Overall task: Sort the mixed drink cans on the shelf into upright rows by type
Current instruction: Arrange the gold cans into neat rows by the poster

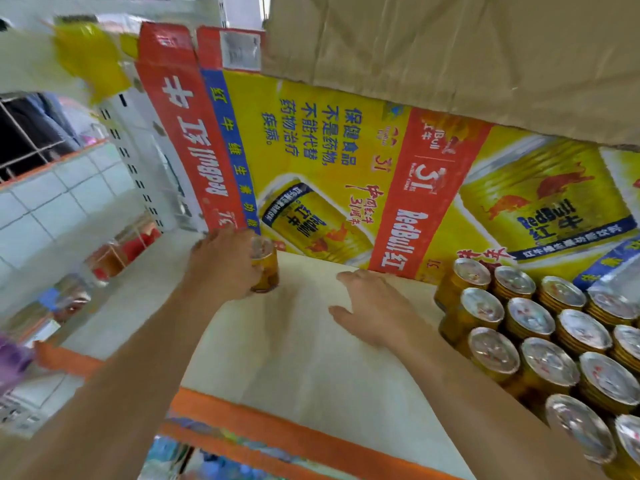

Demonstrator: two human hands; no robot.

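Left hand [221, 261]: wrapped around a single gold can [265, 265], upright on the shelf [304, 362] near its back edge, just in front of the flattened printed carton [329, 161].
Right hand [375, 306]: fingers spread, palm down on the bare shelf board, holding nothing.
Can rows [554, 337]: gold cans standing upright in tight rows at the shelf's right side, well apart from the single can.
Shelf front edge: orange.

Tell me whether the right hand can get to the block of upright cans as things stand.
Probably yes. The right hand lies open and empty on the bare shelf board, just left of the upright cans, with nothing between them. The left hand is busy, its grip on a single can.
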